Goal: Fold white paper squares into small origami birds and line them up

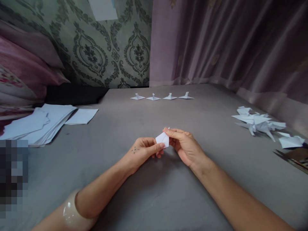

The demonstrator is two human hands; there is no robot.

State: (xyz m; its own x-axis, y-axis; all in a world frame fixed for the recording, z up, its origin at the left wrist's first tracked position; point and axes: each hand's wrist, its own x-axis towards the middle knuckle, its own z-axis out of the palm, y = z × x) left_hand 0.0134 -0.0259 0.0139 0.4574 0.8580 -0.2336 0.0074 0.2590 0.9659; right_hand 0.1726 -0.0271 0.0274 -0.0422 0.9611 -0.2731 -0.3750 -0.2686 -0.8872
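Observation:
Between my hands, above the middle of the grey cloth surface, is a small folded piece of white paper [162, 138] with crease lines on its face. My left hand [145, 148] pinches its lower edge, thumb on top and fingers curled beneath. At the paper's upper right, my right hand [184, 142] grips it between thumb and fingers. A tiny white tip pokes out above the right thumb. The undersides of the folds are hidden by my fingers.
Several folded paper birds [153, 97] stand in a row at the back. Paper sheets [55, 123] are stacked on the left beside a smaller sheet [82, 116]. Folded paper pieces [260, 122] are heaped on the right, near scissors [290, 160]. A curtain [192, 41] hangs behind.

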